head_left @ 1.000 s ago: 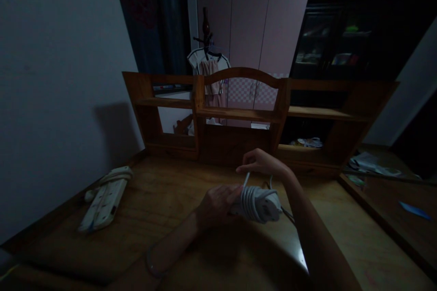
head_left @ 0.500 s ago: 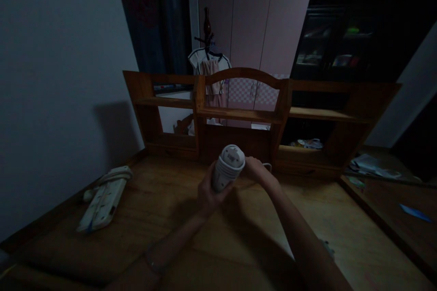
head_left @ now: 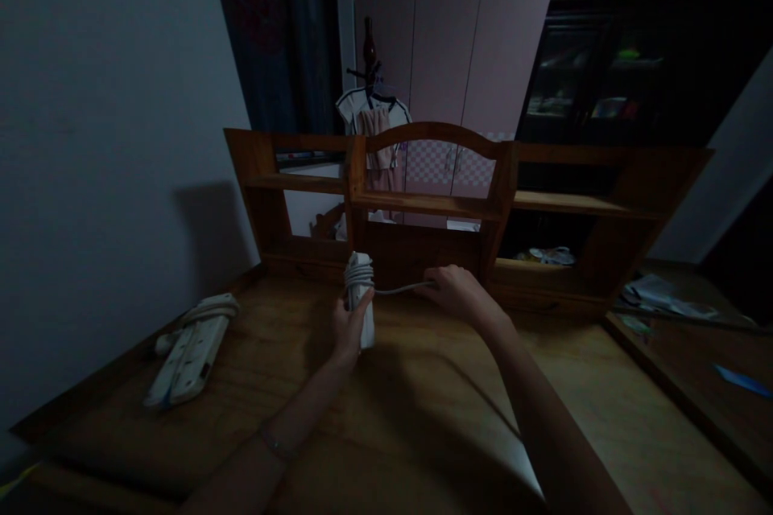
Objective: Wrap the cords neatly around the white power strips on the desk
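Note:
My left hand (head_left: 349,328) is wrapped round a white power strip (head_left: 367,330), held upright above the wooden desktop. Several turns of grey-white cord (head_left: 360,274) are wound round the strip's upper end. From these turns a length of cord runs sideways, nearly taut, to my right hand (head_left: 456,290), whose fingers are closed on it. Where the cord goes past my right hand is hidden. To the left, a second white power strip (head_left: 192,358) lies on the desktop with its own cord coiled over its far end.
A wooden shelf unit (head_left: 431,205) stands along the far edge of the desktop (head_left: 283,386). The wall (head_left: 121,137) closes in the left side. On the right lie a raised wooden edge (head_left: 664,390), a blue slip (head_left: 742,380) and papers (head_left: 664,298).
My left hand has moved left and turned the power strip more upright. My right hand has come away from it, so a length of cord now stretches between them.

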The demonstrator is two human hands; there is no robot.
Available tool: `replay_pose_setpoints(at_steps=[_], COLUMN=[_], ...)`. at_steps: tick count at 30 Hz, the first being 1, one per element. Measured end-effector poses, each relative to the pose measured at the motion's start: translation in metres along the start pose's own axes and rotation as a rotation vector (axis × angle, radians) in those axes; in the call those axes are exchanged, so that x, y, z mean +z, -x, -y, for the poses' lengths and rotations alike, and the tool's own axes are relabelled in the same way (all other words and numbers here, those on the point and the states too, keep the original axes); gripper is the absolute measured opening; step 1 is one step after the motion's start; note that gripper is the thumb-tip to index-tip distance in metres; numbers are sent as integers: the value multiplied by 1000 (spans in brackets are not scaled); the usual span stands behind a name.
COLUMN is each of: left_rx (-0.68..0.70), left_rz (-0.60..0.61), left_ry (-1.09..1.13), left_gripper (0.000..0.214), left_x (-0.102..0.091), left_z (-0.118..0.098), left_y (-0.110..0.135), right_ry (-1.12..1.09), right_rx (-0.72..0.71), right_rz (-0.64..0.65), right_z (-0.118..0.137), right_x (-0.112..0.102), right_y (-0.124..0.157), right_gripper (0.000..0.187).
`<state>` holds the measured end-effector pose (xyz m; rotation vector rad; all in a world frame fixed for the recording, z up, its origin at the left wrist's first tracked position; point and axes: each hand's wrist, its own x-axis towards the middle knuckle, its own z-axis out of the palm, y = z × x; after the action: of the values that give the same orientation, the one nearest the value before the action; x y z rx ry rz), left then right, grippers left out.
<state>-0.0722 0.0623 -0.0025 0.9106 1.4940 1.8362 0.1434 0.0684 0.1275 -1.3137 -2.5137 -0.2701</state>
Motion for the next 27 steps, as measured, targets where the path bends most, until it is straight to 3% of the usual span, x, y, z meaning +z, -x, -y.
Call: replay_pose_setpoints(at_steps=[4, 10, 13, 18, 21, 27], left_rx=[-137, -370, -388, -312, -304, -345], left_rz=[79, 393, 473, 530, 545, 503], left_ry=[36, 79, 83, 108, 120, 159], left_gripper=[65, 63, 60, 54, 52, 51], left_x=[0, 5, 8, 9, 8, 4], left_z=[-1, 3, 6, 3, 2, 1], left_y=[2, 10, 15, 23, 24, 22], right_ry=[17, 58, 40, -9, 103, 222], right_rx=[-2, -5, -52, -49, 14, 64], right_rz=[-96, -164, -180, -203, -193, -36], right_z=[4, 18, 26, 25, 17, 11], right_x=[-19, -37, -42, -44, -41, -15], right_y=[5, 11, 13, 14, 16, 11], right_gripper=[31, 29, 26, 23, 17, 12])
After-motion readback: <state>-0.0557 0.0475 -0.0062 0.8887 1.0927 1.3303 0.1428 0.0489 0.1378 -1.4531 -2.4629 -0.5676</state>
